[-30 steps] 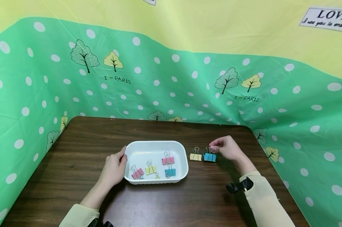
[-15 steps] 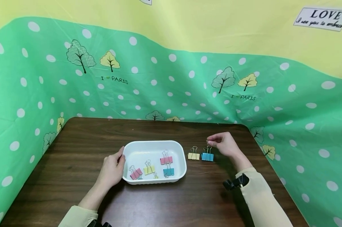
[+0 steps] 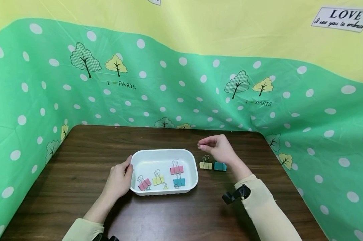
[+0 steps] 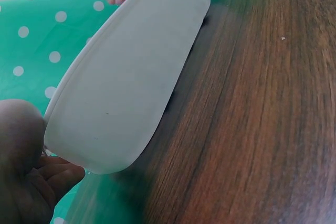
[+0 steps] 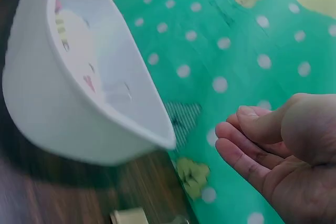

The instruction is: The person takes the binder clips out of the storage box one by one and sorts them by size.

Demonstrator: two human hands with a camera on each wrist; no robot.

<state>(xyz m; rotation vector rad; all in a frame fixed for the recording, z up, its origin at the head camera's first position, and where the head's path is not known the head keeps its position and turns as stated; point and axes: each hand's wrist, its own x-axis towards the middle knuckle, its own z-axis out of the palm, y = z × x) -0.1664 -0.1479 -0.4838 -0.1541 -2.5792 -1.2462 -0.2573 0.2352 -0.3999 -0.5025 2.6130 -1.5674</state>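
My left hand (image 3: 117, 179) grips the left end of a white plastic tray (image 3: 195, 174), its thumb near the rim. Inside the tray lie two pink binder clips, including one at the back right (image 3: 176, 170), a yellow binder clip (image 3: 158, 180), a blue binder clip (image 3: 179, 182) and tiny clips at the near wall. To the tray's right, a pale yellow binder clip (image 3: 205, 166) and another blue binder clip (image 3: 220, 166) stand side by side on the table. Over them hovers my right hand (image 3: 219, 148), fingers loosely bent, holding nothing in the right wrist view; it hides the blue clip's handles.
The dark wooden table (image 3: 91, 150) carries the tray and clips. A green and yellow dotted cloth (image 3: 181, 83) hangs behind it and along both sides. Each wrist wears a black camera band, such as the right one (image 3: 238, 193).
My right hand has lifted off the blue clip outside the tray and moved left, above the pale yellow clip. The left hand stays on the tray. The head view shifted slightly.
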